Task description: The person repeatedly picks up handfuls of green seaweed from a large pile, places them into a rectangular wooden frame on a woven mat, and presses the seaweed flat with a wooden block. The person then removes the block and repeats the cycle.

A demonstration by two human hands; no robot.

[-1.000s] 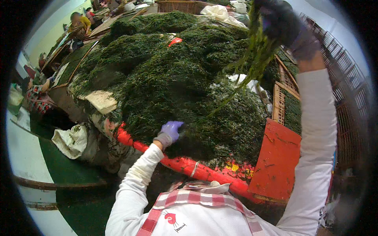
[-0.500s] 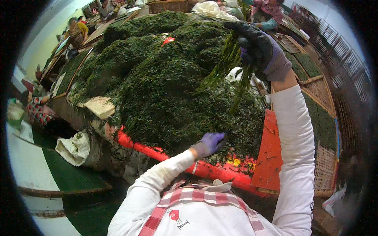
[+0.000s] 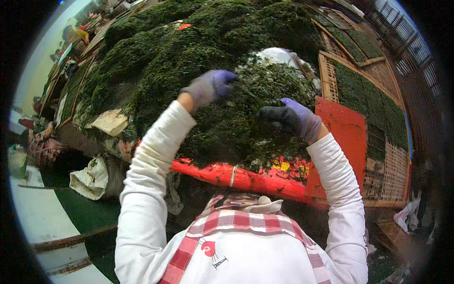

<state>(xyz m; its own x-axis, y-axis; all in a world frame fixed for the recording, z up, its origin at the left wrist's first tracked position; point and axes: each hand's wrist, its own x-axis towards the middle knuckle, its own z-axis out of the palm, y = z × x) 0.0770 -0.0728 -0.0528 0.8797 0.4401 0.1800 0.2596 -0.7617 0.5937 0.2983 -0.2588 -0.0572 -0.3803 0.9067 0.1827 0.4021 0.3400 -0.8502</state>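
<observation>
A large heap of dark green, stringy seaweed (image 3: 161, 85) spreads before me. My left hand (image 3: 210, 87), in a purple-grey glove with dark fingertips, is just over the heap's near middle. Its fingers are curled, with thin green strands at the tips. To the right and nearer to me, my right hand (image 3: 293, 120) wears a similar glove. Its dark fingers point left and are bent together against the seaweed, so what lies under them is partly hidden. Between and beyond my hands lies a looser, paler patch of seaweed (image 3: 274, 83).
A red board (image 3: 338, 142) stands right of my right hand. Woven drying frames (image 3: 364, 87) bearing dark sheets line the right side. A red roll-like edge (image 3: 208, 173) borders the heap nearest me. White plastic (image 3: 279, 56) shows beyond the loose patch; a white sack (image 3: 90, 180) hangs at left.
My right hand has come down from high up, where it held long hanging strands, to the heap. My left hand has moved up and left from the near edge. The view has shifted.
</observation>
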